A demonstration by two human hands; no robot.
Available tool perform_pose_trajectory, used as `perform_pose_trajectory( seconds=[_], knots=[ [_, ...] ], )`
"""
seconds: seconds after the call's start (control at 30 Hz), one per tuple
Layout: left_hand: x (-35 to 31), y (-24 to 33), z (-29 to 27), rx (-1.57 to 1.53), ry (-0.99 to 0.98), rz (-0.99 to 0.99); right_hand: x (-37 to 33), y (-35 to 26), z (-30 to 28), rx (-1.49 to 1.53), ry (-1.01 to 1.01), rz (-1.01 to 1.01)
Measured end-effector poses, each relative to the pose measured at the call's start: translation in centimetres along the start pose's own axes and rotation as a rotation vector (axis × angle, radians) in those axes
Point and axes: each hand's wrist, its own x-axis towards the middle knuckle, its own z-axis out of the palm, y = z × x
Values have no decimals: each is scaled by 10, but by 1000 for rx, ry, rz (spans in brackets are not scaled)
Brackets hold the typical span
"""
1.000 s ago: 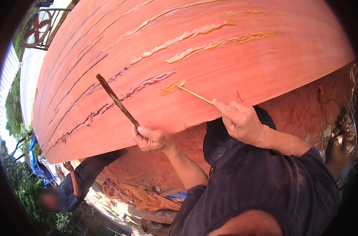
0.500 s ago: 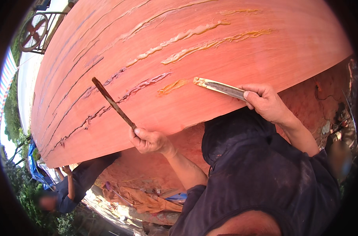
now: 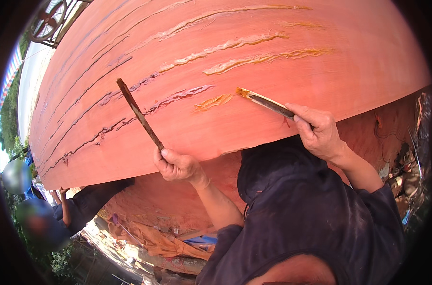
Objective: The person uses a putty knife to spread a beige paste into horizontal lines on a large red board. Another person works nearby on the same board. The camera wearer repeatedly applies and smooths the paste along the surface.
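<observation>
No readable text, labels, brands or numbers anywhere. Only candidate: a small dark-red mark [image 3: 286,122] on the curved salmon-red surface [image 3: 368,61], just below the flat tool [image 3: 269,104] in the right hand [image 3: 321,133]. Too small to tell sign from smear.

Glossy paste [image 3: 268,58] on smooth, matt panel [image 3: 349,83]

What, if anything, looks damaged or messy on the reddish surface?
Dark, jagged lines run across the left of the reddish surface, possibly cracks or dark filler. Yellowish streaks further right look raised and lumpy against otherwise smooth surroundings.
</observation>
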Motion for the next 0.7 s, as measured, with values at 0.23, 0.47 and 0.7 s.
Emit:
perform_pose_trajectory(
  seconds=[0.23,0.47,0.7],
  knots=[
    [0,0,2,-33,14,19,42,6,-24,108,-237,240],
    [-2,2,2,-16,25,-11,72,10,-13,68,-364,195],
    [-1,8,1,-3,5,-30,81,1,13,26,-411,93]
  ],
)
